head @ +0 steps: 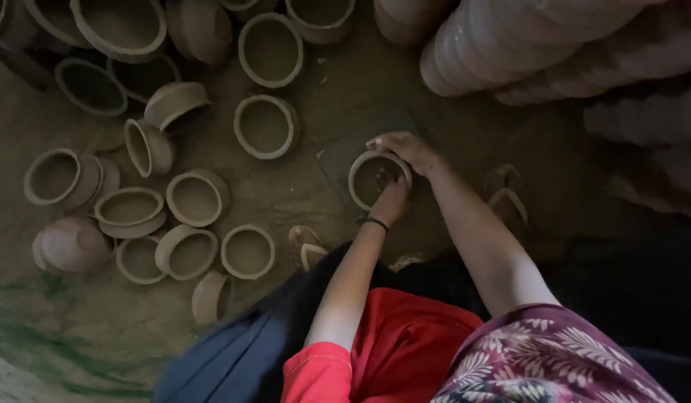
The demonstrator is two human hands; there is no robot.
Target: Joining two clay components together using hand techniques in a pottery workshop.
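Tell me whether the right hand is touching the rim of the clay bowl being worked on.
Touching. The head view shows the right hand draped over the far rim of the clay bowl, fingers curled on its edge, with no gap visible.

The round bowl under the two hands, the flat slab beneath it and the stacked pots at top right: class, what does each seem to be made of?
Bowl: probably unfired clay, matt grey-brown, thick rim, no glaze.
Slab: dark, flat and dull, perhaps stone or board; unclear.
Stacked pots: likely clay too, paler pinkish, matt.
Left hand reaches inside the bowl; right hand rests on its rim.
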